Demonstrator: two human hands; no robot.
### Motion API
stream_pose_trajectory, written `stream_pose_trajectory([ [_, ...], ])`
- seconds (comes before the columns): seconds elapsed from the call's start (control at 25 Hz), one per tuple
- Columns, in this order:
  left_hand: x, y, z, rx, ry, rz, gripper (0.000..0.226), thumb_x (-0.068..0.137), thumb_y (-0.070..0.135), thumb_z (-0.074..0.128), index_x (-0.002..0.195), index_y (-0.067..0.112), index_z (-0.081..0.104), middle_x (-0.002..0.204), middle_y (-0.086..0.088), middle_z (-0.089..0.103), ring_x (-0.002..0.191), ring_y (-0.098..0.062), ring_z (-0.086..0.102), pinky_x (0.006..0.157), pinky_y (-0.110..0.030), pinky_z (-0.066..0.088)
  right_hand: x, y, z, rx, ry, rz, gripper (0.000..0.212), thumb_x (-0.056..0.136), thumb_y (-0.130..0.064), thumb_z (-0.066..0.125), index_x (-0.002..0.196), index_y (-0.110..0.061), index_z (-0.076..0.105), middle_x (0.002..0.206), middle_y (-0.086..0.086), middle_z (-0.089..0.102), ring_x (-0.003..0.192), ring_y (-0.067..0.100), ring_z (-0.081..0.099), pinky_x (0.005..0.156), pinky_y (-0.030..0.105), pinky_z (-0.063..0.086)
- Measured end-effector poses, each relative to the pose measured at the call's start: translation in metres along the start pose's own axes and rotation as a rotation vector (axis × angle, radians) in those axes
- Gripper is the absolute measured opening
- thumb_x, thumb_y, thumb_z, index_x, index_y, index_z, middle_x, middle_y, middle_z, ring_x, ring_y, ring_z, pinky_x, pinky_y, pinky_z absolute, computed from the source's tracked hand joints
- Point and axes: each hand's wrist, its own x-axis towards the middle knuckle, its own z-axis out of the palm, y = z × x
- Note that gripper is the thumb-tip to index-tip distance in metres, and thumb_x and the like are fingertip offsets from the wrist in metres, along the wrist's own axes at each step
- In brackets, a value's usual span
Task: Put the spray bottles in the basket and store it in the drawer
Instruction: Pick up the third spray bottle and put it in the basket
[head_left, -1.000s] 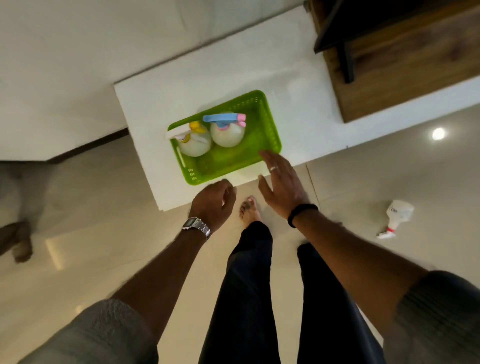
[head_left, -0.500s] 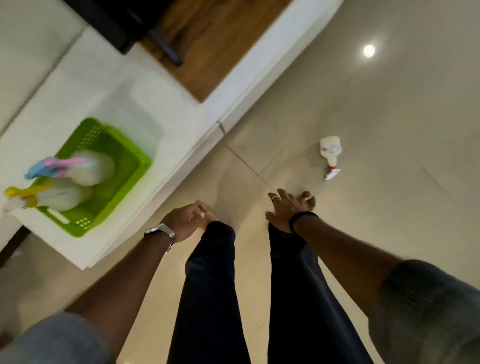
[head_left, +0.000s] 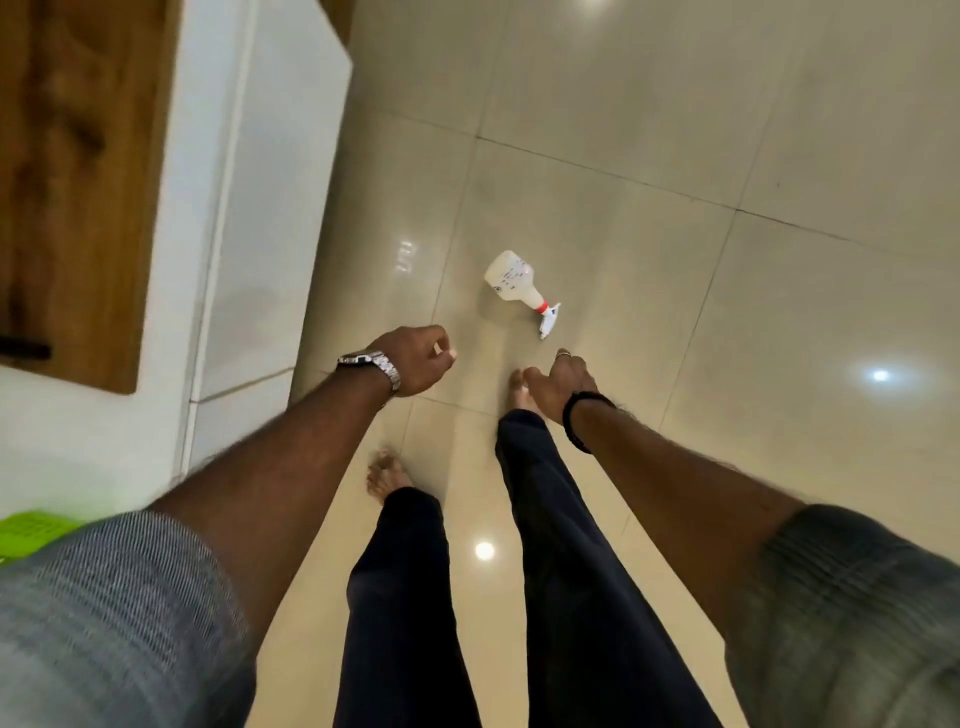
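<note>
A white spray bottle (head_left: 511, 276) with a red collar and white trigger lies on its side on the tiled floor, ahead of my feet. My left hand (head_left: 418, 358), with a metal watch on the wrist, is curled into a loose fist and holds nothing, to the left of and short of the bottle. My right hand (head_left: 556, 382), with a ring and a black wristband, hangs relaxed with fingers pointing down, just short of the bottle's trigger and apart from it. Only a corner of the green basket (head_left: 28, 527) shows at the left edge, behind my left sleeve.
A white low cabinet (head_left: 249, 208) with a wooden top panel (head_left: 72, 182) runs along the left side. Glossy beige floor tiles (head_left: 727, 364) spread to the right and ahead. My two bare feet stand on the floor below my hands.
I have turned away from the basket on the white cabinet toward the floor. The basket slid out of view to the lower left, and the fallen bottle now lies straight ahead of my hands.
</note>
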Motion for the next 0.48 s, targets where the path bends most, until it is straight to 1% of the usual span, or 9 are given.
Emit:
stream_pose_trajectory([
  [0.08,0.034,0.039,-0.011,0.122,-0.026,0.037,0.036,0.102,0.046,0.047,0.123,0.02,0.061,0.125,-0.007,0.071,0.114,-0.03,0.066,0.099,-0.039,0.053,0.022,0.01,-0.016,0.13,0.003,0.051,0.056,0.095,-0.038,0.047,0.14,-0.005,0.044,0.142,0.013,0.047,0.125,0.035,0.052,0.096,0.042,0.046],
  [0.2,0.079,0.077,-0.022,0.26,-0.028,0.063,0.04,0.102,0.046,0.046,0.13,0.021,0.059,0.131,-0.009,0.068,0.118,-0.032,0.064,0.102,-0.04,0.052,0.054,0.016,-0.026,0.369,-0.018,0.105,0.056,0.095,-0.039,0.046,0.139,-0.004,0.045,0.138,0.014,0.051,0.12,0.034,0.055,0.091,0.039,0.047],
  [0.36,0.117,0.094,-0.023,0.38,-0.072,0.084,0.043,0.102,0.045,0.046,0.135,0.02,0.056,0.135,-0.009,0.066,0.121,-0.033,0.063,0.1,-0.039,0.051,0.079,0.021,-0.023,0.592,-0.045,0.173,0.057,0.094,-0.039,0.046,0.141,-0.005,0.045,0.133,0.012,0.055,0.113,0.031,0.057,0.085,0.035,0.043],
  [0.48,0.13,0.088,-0.018,0.454,-0.154,0.068,0.044,0.103,0.046,0.044,0.138,0.021,0.054,0.136,-0.011,0.063,0.12,-0.034,0.062,0.096,-0.039,0.049,0.089,0.028,-0.016,0.646,-0.077,0.227,0.051,0.095,-0.038,0.046,0.133,-0.003,0.051,0.119,0.012,0.06,0.103,0.03,0.057,0.08,0.034,0.041],
])
